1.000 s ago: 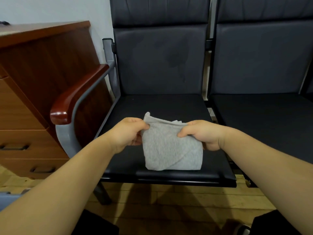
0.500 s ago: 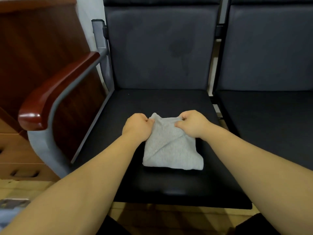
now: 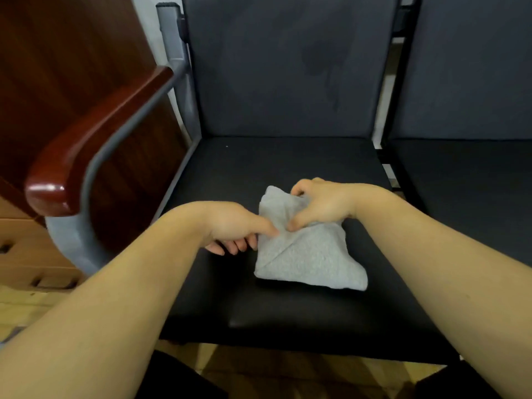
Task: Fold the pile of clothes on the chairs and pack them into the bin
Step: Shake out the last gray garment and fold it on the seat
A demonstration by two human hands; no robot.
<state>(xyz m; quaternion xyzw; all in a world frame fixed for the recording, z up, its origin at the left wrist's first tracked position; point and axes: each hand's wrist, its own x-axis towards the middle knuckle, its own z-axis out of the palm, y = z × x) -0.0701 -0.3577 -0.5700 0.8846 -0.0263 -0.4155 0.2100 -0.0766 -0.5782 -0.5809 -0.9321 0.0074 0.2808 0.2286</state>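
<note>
A small folded grey garment (image 3: 305, 257) lies on the black seat (image 3: 259, 174) of the left chair. My left hand (image 3: 233, 226) is at its left edge, thumb on top of the cloth and fingers curled beneath the edge. My right hand (image 3: 319, 205) grips the garment's far part, fingers curled over the top corner and thumb pressed down near the middle fold. The bin is out of view.
A red-brown wooden armrest (image 3: 95, 133) on a grey metal frame rises left of the seat. Behind it stands a wooden cabinet with drawers (image 3: 34, 249). A second dark chair (image 3: 466, 174) adjoins on the right. Wooden floor shows below the seat's front edge.
The garment went from held upright at the seat's front edge to lying flat farther back on the seat. My left hand slid down to its left edge; my right hand stays on top.
</note>
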